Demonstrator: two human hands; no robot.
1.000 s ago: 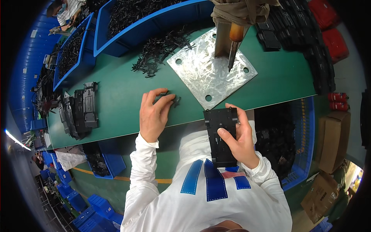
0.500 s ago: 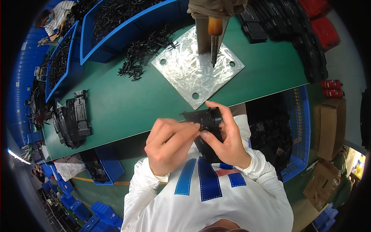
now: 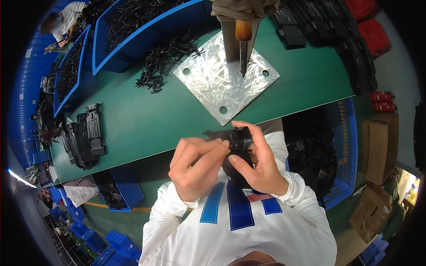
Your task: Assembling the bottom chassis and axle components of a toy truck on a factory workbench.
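Just off the table's near edge, my right hand point(image 3: 262, 166) is closed around a black plastic housing point(image 3: 239, 138), the thumb along its near side and the index finger over its far end. At the housing's left part, my left hand point(image 3: 195, 166) has its thumb and fingers pinched together. Whatever those fingertips hold, if anything, is hidden. Beyond my hands a square metal plate point(image 3: 208, 95) with corner holes lies on the green table point(image 3: 133, 124). Over it hangs a pointed metal tip with an orange-brown handle point(image 3: 243, 31).
Small black plastic clips point(image 3: 155, 68) lie heaped beside a large blue bin point(image 3: 120, 62). Black housings point(image 3: 84, 137) stand in a row at the left; more are stacked far right point(image 3: 319, 26). A blue crate point(image 3: 348, 150) of black parts sits below the table's right edge. Another person point(image 3: 66, 22) works far left.
The housing has turned a little in my right hand, and my right thumb has shifted slightly. My left fingers remain pinched at its left part.
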